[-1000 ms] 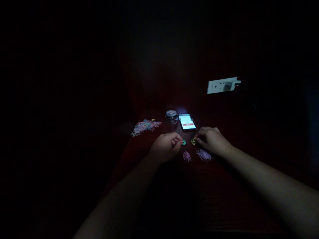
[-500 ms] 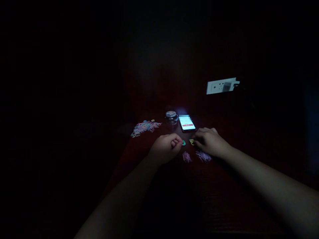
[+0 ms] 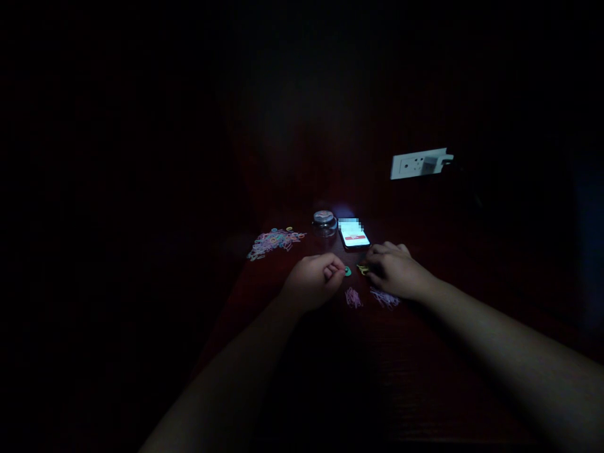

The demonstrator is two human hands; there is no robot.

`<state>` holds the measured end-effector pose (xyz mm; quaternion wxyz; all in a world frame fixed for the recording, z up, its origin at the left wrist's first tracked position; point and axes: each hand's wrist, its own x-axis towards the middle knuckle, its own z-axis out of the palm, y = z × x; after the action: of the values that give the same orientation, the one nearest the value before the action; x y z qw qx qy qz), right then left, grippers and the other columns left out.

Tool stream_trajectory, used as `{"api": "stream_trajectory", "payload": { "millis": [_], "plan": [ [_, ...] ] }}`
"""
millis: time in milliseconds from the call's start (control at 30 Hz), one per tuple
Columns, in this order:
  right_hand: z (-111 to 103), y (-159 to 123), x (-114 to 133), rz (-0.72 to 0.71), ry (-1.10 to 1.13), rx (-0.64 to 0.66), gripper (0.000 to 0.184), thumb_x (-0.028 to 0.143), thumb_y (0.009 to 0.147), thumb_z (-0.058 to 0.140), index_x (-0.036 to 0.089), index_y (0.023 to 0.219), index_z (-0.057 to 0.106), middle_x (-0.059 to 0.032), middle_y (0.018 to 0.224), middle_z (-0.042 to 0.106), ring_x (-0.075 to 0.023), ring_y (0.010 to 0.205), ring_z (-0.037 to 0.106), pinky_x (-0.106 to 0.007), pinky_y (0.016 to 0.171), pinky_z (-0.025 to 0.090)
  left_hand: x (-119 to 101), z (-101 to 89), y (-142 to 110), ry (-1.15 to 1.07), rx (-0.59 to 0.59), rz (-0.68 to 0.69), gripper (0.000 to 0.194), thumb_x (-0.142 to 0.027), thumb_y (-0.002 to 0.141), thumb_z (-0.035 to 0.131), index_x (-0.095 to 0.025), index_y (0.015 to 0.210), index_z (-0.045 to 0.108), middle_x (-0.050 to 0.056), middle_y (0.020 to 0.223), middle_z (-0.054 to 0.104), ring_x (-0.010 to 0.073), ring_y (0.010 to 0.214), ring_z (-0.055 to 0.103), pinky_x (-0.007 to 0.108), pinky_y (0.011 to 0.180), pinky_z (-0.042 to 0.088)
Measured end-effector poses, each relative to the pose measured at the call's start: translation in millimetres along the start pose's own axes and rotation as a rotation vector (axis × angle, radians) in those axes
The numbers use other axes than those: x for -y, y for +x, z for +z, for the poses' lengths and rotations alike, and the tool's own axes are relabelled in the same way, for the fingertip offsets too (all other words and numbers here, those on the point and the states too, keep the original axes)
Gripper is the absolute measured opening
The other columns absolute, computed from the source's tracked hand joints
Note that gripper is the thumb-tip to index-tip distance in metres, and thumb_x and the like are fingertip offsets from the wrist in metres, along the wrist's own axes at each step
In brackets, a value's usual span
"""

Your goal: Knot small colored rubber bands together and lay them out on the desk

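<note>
Deep gloom surrounds a dark reddish-brown counter (image 3: 425,358), faintly lit in the middle. Behind rises a dark-red wall (image 3: 302,163) bearing a white rectangular socket panel (image 3: 409,165); dim blue tints the far right.

The left forearm (image 3: 231,365) and right forearm (image 3: 491,333) are bare, thick below and tapering to narrower wrists. The left hand (image 3: 315,280) and right hand (image 3: 395,269) are ungloved, rounded at the knuckles, dimly lit.
</note>
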<state>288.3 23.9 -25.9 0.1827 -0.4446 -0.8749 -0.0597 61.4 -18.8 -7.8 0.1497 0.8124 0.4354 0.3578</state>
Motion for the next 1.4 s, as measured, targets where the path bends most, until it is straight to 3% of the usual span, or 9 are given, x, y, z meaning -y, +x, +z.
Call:
{"api": "stream_trajectory", "payload": {
  "millis": [467,1033,1400],
  "plan": [
    [1.8,2.7,-0.4,0.058,0.049,0.02,0.014,0.027,0.084,0.056,0.023,0.083,0.069,-0.0069,0.091,0.066,-0.0252,0.089,0.055,-0.037,0.075,0.031,-2.5,-0.7,0.9,-0.001,0.017,-0.006,0.013,-0.024,0.084,0.056,-0.018,0.084,0.067,-0.001,0.072,0.066,0.0094,0.06,0.056,0.02,0.056,0.043],
    [-3.3,2.4,1.0,0.051,0.061,-0.028,0.013,0.025,0.084,0.055,0.021,0.081,0.066,-0.0075,0.091,0.068,-0.0246,0.088,0.055,-0.037,0.078,0.032,-0.3,0.4,-0.3,0.01,-0.001,-0.001,0.012,-0.023,0.084,0.056,-0.018,0.083,0.067,-0.002,0.068,0.064,0.0091,0.059,0.054,0.021,0.057,0.042],
    [-1.0,0.8,-0.7,0.049,0.031,0.068,0.015,0.026,0.083,0.056,0.023,0.088,0.07,-0.0073,0.097,0.066,-0.0262,0.093,0.054,-0.038,0.076,0.031,-0.9,0.3,0.6,0.004,0.017,-0.004,0.013,-0.023,0.084,0.056,-0.018,0.083,0.067,-0.002,0.068,0.064,0.0087,0.059,0.055,0.02,0.056,0.041]
  ]
}}
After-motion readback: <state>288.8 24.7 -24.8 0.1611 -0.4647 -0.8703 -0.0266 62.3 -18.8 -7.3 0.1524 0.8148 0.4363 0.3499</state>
